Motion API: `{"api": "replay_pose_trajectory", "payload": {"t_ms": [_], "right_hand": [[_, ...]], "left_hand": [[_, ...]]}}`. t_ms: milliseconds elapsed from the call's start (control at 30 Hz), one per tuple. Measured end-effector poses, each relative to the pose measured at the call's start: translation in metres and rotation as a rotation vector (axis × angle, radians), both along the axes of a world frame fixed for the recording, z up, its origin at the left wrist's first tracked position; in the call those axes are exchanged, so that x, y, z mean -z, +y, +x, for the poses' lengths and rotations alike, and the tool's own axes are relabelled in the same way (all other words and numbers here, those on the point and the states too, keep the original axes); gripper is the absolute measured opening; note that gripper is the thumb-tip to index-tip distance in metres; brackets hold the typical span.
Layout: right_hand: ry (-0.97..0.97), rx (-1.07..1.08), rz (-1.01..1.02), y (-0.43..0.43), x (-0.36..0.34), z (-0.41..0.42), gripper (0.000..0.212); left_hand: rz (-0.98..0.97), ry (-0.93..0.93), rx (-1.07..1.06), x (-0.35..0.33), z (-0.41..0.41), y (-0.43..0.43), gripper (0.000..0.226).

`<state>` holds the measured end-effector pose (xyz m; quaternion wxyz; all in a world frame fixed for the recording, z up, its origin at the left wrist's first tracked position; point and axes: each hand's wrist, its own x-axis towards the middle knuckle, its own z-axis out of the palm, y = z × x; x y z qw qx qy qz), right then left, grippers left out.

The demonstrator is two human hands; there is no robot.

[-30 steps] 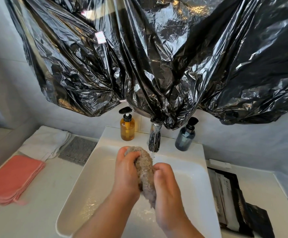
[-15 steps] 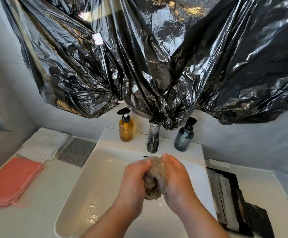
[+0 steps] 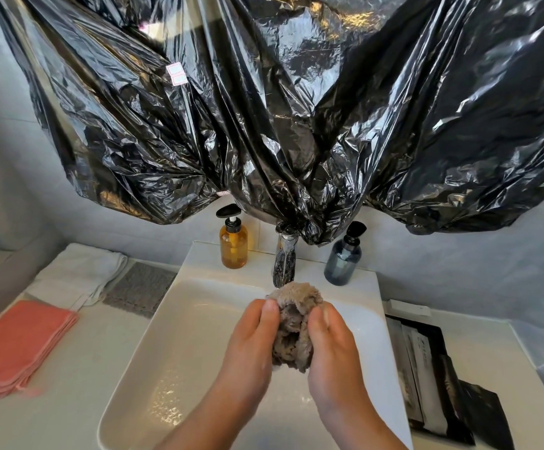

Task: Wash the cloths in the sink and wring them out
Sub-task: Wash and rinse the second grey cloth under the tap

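Observation:
A wet grey-brown cloth [image 3: 291,326] is bunched up over the white sink [image 3: 180,345], just below the chrome tap [image 3: 284,264]. My left hand [image 3: 251,345] grips its left side and my right hand [image 3: 332,349] grips its right side, thumbs pressed into the folds. Water glistens on the basin floor. On the counter to the left lie a stack of pink cloths [image 3: 17,345], a folded white cloth [image 3: 79,274] and a grey cloth [image 3: 139,289].
An amber pump bottle [image 3: 233,243] and a dark blue pump bottle [image 3: 343,259] flank the tap on the sink's back ledge. Black plastic sheeting [image 3: 280,118] hangs low over the tap. Dark packets [image 3: 433,381] lie on the counter to the right.
The cloth went from a long twisted roll to a rounder bunch. My hands shifted from one above the other to side by side, closer to the tap.

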<state>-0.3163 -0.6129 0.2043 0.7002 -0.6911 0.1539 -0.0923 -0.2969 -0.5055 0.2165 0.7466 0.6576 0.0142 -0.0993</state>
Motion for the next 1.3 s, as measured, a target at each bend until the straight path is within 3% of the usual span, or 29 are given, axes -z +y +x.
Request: {"api": "replay_pose_trajectory", "payload": {"t_ms": [133, 200, 300, 400, 467, 600, 667, 733, 833, 900, 1067, 1200, 1300], "right_hand": [[-0.049, -0.055, -0.351, 0.002, 0.004, -0.008, 0.033], [-0.129, -0.07, -0.46, 0.005, 0.003, -0.015, 0.034], [-0.187, 0.012, -0.415, 0.017, 0.0, -0.018, 0.02], [-0.165, 0.089, -0.374, 0.025, -0.001, -0.007, 0.038], [-0.138, 0.09, -0.322, 0.024, -0.008, 0.002, 0.044], [-0.073, 0.108, -0.243, 0.01, -0.028, 0.025, 0.042], [-0.06, 0.128, -0.179, 0.001, -0.031, 0.034, 0.039], [-0.064, 0.116, -0.161, -0.004, -0.029, 0.032, 0.032], [-0.097, -0.014, -0.23, 0.006, -0.009, 0.011, 0.024], [-0.133, -0.06, -0.335, 0.019, 0.007, -0.006, 0.03], [-0.125, 0.107, -0.358, 0.031, -0.003, -0.002, 0.047], [-0.064, 0.091, -0.309, 0.021, -0.022, 0.012, 0.031], [-0.052, 0.088, -0.269, 0.007, -0.028, 0.022, 0.035]], "left_hand": [[-0.061, 0.11, -0.332, -0.004, 0.014, 0.001, 0.027], [-0.119, 0.111, -0.339, -0.01, 0.025, 0.008, 0.019], [-0.092, 0.016, -0.257, -0.016, 0.022, 0.003, 0.021], [0.002, -0.017, -0.098, -0.019, 0.012, -0.004, 0.041], [0.014, -0.011, -0.048, -0.018, 0.01, -0.003, 0.043], [0.038, -0.042, 0.079, -0.017, 0.011, 0.004, 0.036], [0.05, -0.035, 0.144, -0.013, 0.008, 0.008, 0.045], [-0.067, 0.055, 0.056, -0.006, 0.008, 0.014, 0.052], [-0.286, 0.166, -0.184, -0.003, 0.019, 0.016, 0.022], [-0.33, 0.185, -0.237, -0.009, 0.025, 0.01, 0.018], [-0.193, 0.106, -0.106, -0.024, 0.013, -0.01, 0.034], [0.017, 0.022, -0.001, -0.017, 0.014, -0.005, 0.038], [0.076, 0.124, 0.222, -0.002, 0.013, 0.005, 0.063]]}}
